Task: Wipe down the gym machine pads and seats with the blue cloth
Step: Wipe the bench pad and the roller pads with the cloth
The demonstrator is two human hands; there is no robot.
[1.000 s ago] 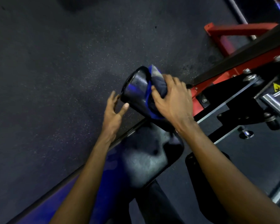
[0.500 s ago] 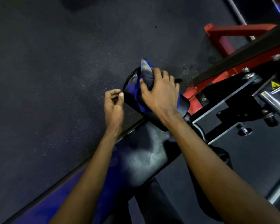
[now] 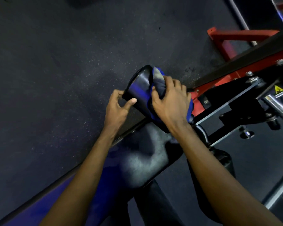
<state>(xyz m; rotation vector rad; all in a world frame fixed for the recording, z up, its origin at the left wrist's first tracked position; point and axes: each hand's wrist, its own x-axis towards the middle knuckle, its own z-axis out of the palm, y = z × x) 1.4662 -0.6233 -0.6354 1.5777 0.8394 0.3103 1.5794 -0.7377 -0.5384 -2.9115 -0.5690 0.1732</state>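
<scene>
Nearest the camera, two bare forearms reach forward over a flat black seat pad [image 3: 145, 163], whose worn surface shines under the light. Just beyond its far edge a black roller pad [image 3: 137, 88] sticks out to the left from the machine.

The left hand [image 3: 118, 110] is at the free left end of this roller. Its thumb lies on the roller's side and its curled fingers touch the rim of the end, so the end sits lightly pinched between them.

The right hand [image 3: 168, 103] lies on top of the roller, further right. Its fingers and thumb curl round the bunched blue cloth [image 3: 158, 82] and press it onto the padding. The cloth wraps partly round the roller, with a blue edge showing below the palm and a paler fold sticking up on the far side.

To the right, a black plate and steel bars carry a yellow warning sticker [image 3: 277, 89]. Behind them a red frame [image 3: 235, 35] runs away across the dark speckled floor [image 3: 55, 62].
</scene>
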